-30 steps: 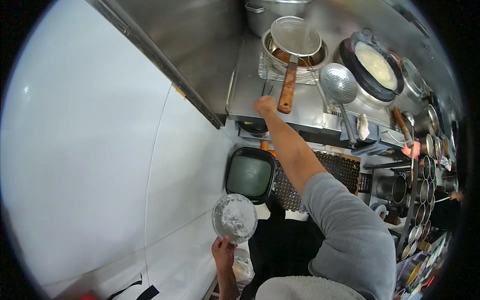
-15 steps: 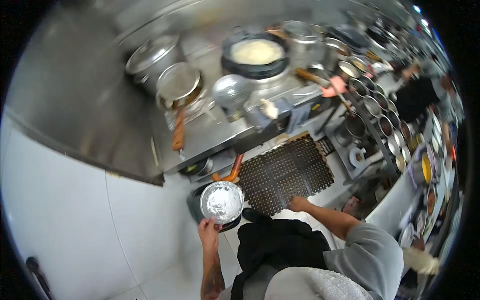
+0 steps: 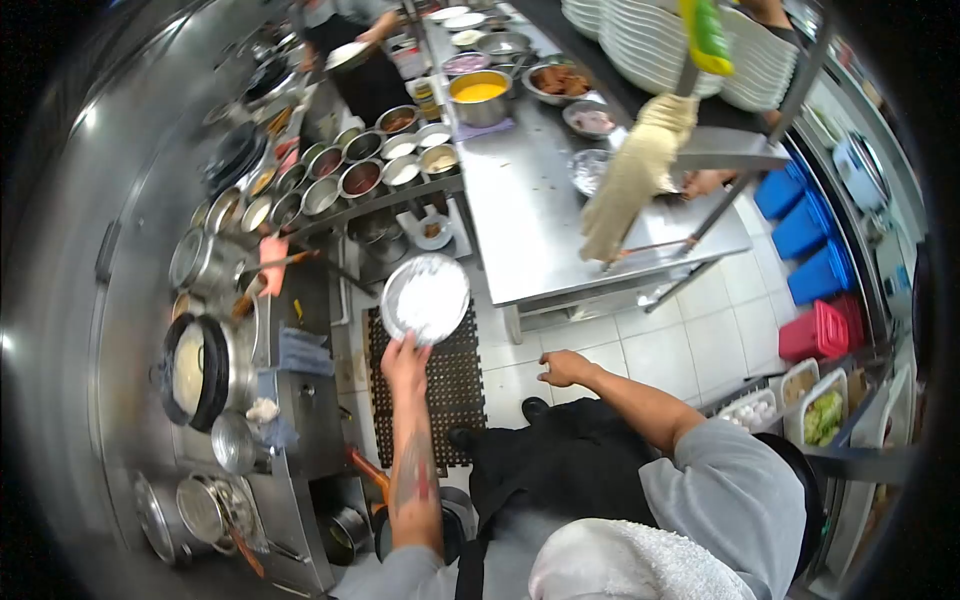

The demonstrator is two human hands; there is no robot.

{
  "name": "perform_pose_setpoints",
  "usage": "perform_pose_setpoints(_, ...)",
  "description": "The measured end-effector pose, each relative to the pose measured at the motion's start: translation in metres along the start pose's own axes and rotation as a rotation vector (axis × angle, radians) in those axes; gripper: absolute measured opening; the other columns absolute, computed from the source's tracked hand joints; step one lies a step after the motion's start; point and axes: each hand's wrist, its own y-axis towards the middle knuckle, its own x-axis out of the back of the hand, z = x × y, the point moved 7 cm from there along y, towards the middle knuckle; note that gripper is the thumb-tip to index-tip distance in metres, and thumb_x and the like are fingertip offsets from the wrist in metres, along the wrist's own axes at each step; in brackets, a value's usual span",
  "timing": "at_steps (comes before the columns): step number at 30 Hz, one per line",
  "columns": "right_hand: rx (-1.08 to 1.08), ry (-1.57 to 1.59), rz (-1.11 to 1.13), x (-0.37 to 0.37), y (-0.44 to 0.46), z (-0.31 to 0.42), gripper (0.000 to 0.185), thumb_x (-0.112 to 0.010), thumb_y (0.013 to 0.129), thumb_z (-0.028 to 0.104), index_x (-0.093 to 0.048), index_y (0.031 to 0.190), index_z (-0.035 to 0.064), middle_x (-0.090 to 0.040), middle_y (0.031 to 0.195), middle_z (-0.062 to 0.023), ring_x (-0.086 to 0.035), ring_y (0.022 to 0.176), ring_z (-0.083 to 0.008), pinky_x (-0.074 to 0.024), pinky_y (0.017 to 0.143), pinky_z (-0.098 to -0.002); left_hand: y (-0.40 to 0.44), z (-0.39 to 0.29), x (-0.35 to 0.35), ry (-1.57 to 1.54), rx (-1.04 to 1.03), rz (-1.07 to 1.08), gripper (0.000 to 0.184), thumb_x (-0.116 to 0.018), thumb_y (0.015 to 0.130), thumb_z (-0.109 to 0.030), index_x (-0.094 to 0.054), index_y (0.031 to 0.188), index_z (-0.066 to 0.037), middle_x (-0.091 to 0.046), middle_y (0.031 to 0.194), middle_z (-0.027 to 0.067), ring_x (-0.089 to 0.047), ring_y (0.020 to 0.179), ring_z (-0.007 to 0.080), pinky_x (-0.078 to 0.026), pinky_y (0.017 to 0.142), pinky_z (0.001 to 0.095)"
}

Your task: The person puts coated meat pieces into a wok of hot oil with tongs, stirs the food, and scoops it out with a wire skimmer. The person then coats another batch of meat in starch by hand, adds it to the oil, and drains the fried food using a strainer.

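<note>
Left grip (image 3: 405,362) pinches the near rim of the powder-dusted bowl (image 3: 426,298), likely light, stiff, dust-slick: hold there, level; right grip (image 3: 566,368) loosely spread, empty.

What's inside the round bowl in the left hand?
White powdery stuff is spread inside the bowl, held at its rim by the left hand. It covers most of the bottom, so anything underneath can't be seen.
</note>
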Motion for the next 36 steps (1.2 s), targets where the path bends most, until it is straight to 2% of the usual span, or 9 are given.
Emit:
perform_pose_setpoints(8, -0.434, 0.27, -0.293, 0.024, -0.135, -0.144, 0.047, -0.061, 0.079, 0.034, -0.057, 0.113, 0.0014, -0.063, 0.104, -0.0198, -0.058, 0.102, -0.0335, -0.0444, 0.09, -0.0393, 0.085, 0.071, -0.296, -0.097, 0.18, 0.336, 0.023, -0.062, 0.086, -0.019, -0.047, 0.085, -0.002, -0.056, 0.083, 0.0094, -0.062, 0.068, 0.0219, -0.054, 0.055, 0.0279)
perform_pose_setpoints(17, -0.6, 0.474, -0.39, -0.031, -0.172, -0.209, 0.04, -0.064, 0.078, 0.029, -0.06, 0.107, 0.0018, -0.067, 0.082, -0.0147, -0.066, 0.072, -0.0243, -0.0507, 0.069, -0.0341, -0.01, 0.114, -0.272, 0.341, 0.025, 0.705, 0.039, -0.067, 0.082, -0.029, -0.051, 0.11, -0.005, -0.064, 0.075, 0.0078, -0.058, 0.057, 0.0108, -0.04, 0.042, 0.0219)
perform_pose_setpoints(19, -0.647, 0.624, -0.514, 0.0, -0.18, -0.206, 0.039, -0.063, 0.08, 0.032, -0.061, 0.104, 0.0018, -0.066, 0.075, -0.0158, -0.065, 0.071, -0.024, -0.0496, 0.067, -0.0344, -0.06, 0.091, -0.308, 0.335, -0.256, 0.865, 0.057, -0.066, 0.083, -0.028, -0.041, 0.128, -0.005, -0.061, 0.072, 0.0051, -0.057, 0.057, 0.0118, -0.041, 0.044, 0.0223)
perform_pose_setpoints(24, -0.224, 0.625, -1.221, 0.207, -0.189, -0.081, 0.034, -0.056, 0.087, 0.034, -0.06, 0.097, 0.0016, -0.062, 0.071, -0.0085, -0.06, 0.065, -0.0173, -0.046, 0.059, -0.0306, -0.121, -0.013, -0.377, 0.519, -0.51, 0.943, 0.055, -0.062, 0.085, -0.031, -0.041, 0.128, -0.004, -0.062, 0.073, 0.014, -0.063, 0.063, 0.0223, -0.049, 0.06, 0.0327)
perform_pose_setpoints(26, 0.083, 0.634, -1.424, 0.263, -0.185, -0.008, 0.033, -0.052, 0.091, 0.034, -0.059, 0.096, 0.002, -0.062, 0.076, -0.0077, -0.058, 0.071, -0.0166, -0.0449, 0.061, -0.0305, -0.115, 0.003, -0.391, 0.811, -0.907, 1.02, 0.041, -0.054, 0.089, -0.026, -0.048, 0.122, -0.003, -0.061, 0.073, 0.0184, -0.062, 0.063, 0.025, -0.048, 0.061, 0.0355)
perform_pose_setpoints(31, 0.221, 0.711, -1.009, 0.247, -0.096, 0.045, 0.023, -0.052, 0.091, 0.024, -0.059, 0.097, 0.0028, -0.056, 0.07, -0.0079, -0.054, 0.077, -0.017, -0.0437, 0.062, -0.0325, -0.116, -0.018, -0.28, 0.52, -0.615, 0.938, 0.03, -0.043, 0.093, -0.024, -0.054, 0.112, -0.003, -0.058, 0.062, 0.0135, -0.06, 0.056, 0.0222, -0.046, 0.054, 0.0357)
perform_pose_setpoints(34, 0.366, 0.444, -1.137, 0.224, -0.093, 0.068, 0.022, -0.048, 0.093, 0.022, -0.058, 0.099, 0.003, -0.055, 0.071, -0.0107, -0.053, 0.072, -0.0216, -0.0436, 0.06, -0.0352, -0.112, -0.017, -0.215, 0.6, -0.554, 0.869, 0.026, -0.041, 0.094, -0.024, -0.057, 0.1, -0.003, -0.054, 0.056, 0.0059, -0.054, 0.049, 0.0127, -0.044, 0.049, 0.0294)
perform_pose_setpoints(35, 0.373, 0.182, -1.312, 0.209, -0.104, 0.067, 0.021, -0.047, 0.093, 0.02, -0.058, 0.099, 0.0034, -0.054, 0.072, -0.0121, -0.052, 0.07, -0.0245, -0.0434, 0.06, -0.0369, -0.095, 0.025, -0.178, 0.68, -0.495, 0.834, 0.027, -0.041, 0.095, -0.025, -0.054, 0.086, -0.003, -0.054, 0.056, 0.0051, -0.053, 0.049, 0.0134, -0.043, 0.048, 0.0286)
perform_pose_setpoints(36, 0.398, 0.428, -1.08, 0.205, -0.087, 0.054, 0.022, -0.048, 0.093, 0.022, -0.057, 0.091, 0.0021, -0.054, 0.069, -0.012, -0.052, 0.066, -0.0239, -0.0432, 0.059, -0.0363, -0.087, 0.043, -0.146, 0.671, -0.492, 0.69, 0.033, -0.039, 0.096, -0.027, -0.047, 0.075, -0.002, -0.053, 0.057, 0.0104, -0.056, 0.053, 0.0261, -0.043, 0.053, 0.0361)
